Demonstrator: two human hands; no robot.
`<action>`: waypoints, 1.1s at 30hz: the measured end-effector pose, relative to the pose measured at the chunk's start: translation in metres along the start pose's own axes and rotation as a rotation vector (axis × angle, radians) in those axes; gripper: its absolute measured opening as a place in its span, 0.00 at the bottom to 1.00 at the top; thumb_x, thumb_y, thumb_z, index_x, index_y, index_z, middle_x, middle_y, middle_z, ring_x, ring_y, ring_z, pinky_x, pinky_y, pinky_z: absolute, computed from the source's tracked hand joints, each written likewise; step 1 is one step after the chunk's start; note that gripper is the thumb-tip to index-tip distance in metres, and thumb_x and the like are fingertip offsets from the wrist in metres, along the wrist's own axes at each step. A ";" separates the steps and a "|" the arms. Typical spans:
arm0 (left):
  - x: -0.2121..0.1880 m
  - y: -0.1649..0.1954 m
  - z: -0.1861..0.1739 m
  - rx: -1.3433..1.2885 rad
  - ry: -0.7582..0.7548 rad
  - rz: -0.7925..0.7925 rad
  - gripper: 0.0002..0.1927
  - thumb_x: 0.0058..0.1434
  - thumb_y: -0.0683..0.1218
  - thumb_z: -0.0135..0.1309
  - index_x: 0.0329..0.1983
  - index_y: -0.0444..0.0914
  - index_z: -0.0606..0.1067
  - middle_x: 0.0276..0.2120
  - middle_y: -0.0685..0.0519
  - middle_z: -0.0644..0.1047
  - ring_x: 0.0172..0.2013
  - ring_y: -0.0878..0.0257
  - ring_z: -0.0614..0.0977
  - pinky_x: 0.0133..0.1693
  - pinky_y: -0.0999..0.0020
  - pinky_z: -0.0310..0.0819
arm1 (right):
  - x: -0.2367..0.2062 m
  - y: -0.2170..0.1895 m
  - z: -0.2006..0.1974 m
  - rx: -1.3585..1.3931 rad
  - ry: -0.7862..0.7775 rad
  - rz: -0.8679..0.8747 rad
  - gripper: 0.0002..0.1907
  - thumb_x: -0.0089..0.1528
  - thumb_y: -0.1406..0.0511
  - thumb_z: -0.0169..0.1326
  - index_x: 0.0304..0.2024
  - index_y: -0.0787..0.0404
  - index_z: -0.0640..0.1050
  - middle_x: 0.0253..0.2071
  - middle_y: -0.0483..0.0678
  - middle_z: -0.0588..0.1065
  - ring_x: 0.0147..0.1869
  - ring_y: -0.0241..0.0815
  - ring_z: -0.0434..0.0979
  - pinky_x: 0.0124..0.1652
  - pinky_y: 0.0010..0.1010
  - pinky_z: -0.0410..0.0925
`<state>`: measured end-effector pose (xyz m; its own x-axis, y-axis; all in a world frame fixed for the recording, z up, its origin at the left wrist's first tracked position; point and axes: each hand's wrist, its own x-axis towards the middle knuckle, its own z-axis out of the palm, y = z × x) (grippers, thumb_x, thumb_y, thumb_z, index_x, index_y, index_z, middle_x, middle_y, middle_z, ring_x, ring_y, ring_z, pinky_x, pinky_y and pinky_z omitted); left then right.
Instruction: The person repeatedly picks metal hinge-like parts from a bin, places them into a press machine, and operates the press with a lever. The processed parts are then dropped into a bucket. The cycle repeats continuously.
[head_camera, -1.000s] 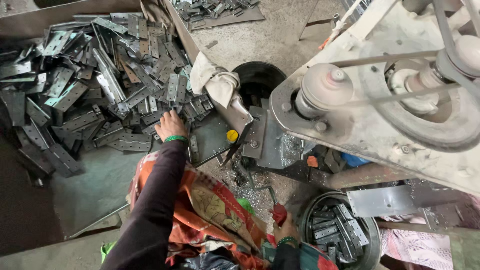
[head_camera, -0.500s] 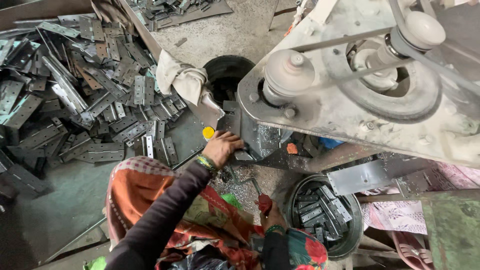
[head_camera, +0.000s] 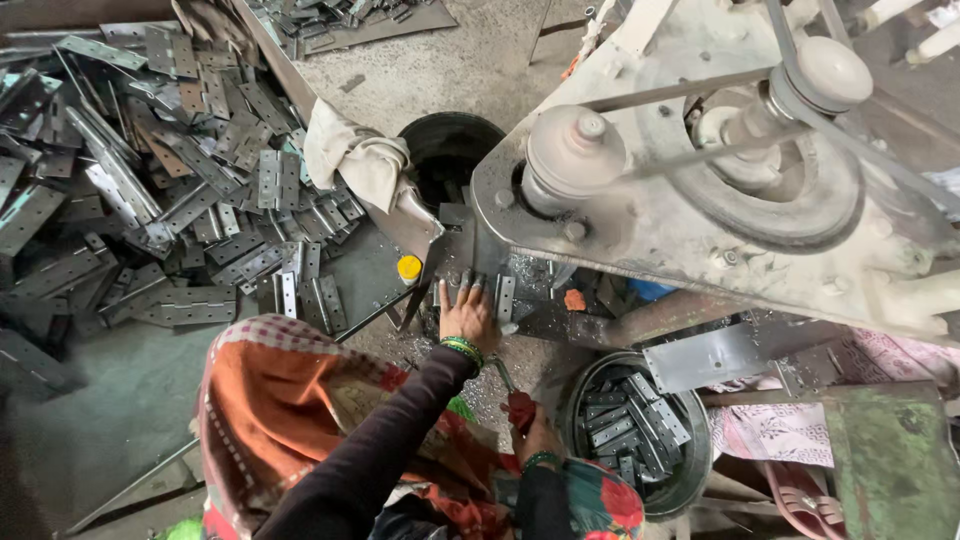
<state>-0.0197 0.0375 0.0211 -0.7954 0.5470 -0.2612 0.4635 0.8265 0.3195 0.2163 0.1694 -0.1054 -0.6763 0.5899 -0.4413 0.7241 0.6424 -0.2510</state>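
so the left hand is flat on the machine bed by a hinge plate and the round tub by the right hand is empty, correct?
Not quite: the head view shows the round tub by the right hand holding stacked hinge plates. The left hand does lie flat on the machine bed by a hinge plate.

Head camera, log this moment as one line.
left hand: flat on machine bed | right hand: grip on red handle | round tub: holds hinge plates
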 end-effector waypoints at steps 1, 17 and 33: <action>0.001 0.004 0.001 0.025 0.026 -0.018 0.44 0.68 0.66 0.38 0.78 0.39 0.45 0.76 0.46 0.47 0.75 0.51 0.46 0.68 0.33 0.18 | 0.003 0.000 -0.003 -0.036 -0.052 0.015 0.39 0.59 0.55 0.61 0.68 0.48 0.59 0.56 0.58 0.76 0.56 0.61 0.78 0.52 0.49 0.72; 0.024 -0.002 -0.002 -0.087 0.106 -0.069 0.42 0.59 0.58 0.55 0.74 0.41 0.58 0.74 0.48 0.59 0.75 0.53 0.54 0.71 0.38 0.19 | -0.002 -0.019 -0.028 -0.142 -0.056 0.015 0.36 0.61 0.55 0.57 0.67 0.57 0.59 0.47 0.63 0.79 0.50 0.64 0.81 0.49 0.52 0.73; 0.032 0.000 0.019 -0.071 0.264 -0.078 0.40 0.58 0.58 0.56 0.71 0.40 0.62 0.72 0.49 0.62 0.72 0.51 0.58 0.70 0.36 0.23 | 0.006 -0.012 -0.019 -0.123 -0.021 -0.014 0.37 0.59 0.49 0.60 0.62 0.57 0.59 0.47 0.65 0.77 0.49 0.68 0.78 0.48 0.55 0.70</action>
<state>-0.0378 0.0575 -0.0042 -0.9061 0.4208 -0.0441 0.3758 0.8484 0.3729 0.2007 0.1743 -0.0884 -0.6825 0.5706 -0.4567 0.6913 0.7067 -0.1502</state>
